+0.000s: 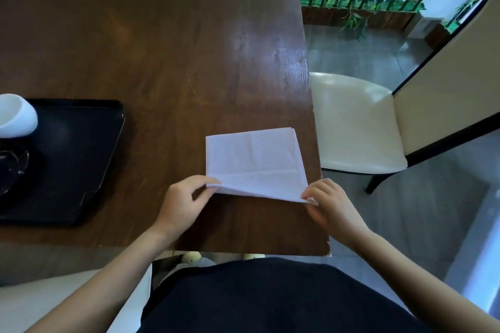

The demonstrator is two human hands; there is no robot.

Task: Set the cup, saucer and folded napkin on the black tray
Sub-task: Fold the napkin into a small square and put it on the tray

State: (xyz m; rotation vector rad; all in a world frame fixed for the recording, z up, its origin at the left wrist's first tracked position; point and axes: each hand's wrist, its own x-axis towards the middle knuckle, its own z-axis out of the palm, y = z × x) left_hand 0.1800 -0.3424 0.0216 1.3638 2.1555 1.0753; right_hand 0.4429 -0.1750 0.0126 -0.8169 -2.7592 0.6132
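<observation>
Napkin (255, 162): white, folded to a rough square, lies on the brown table (162, 48) near its right edge and close to the near edge; its near edge is lifted off the wood, the far part lies flat.
Left hand (184, 201): closed in a pinch on the napkin's near left corner, thumb on top, fingers curled under.
Right hand (331, 204): pinches the near right corner, which reaches just past the table's right edge; fingertips closed on the paper.
Tray (81, 159): black, with a low rim, on the table's left side, cut off by the picture's left edge; well apart from the napkin, with bare wood between them.
Cup (16, 115): white, at the far left part of the tray, only partly in view; whether it stands upright or tilts, I cannot tell.
Saucer (12, 167): a clear glass-like dish on the tray, nearer than the cup, partly out of view; whether it touches the cup is unclear.
Chair (359, 127): cream seat with dark frame, just beside the table's right edge.
Person: dark clothing at the bottom, both forearms bare.
</observation>
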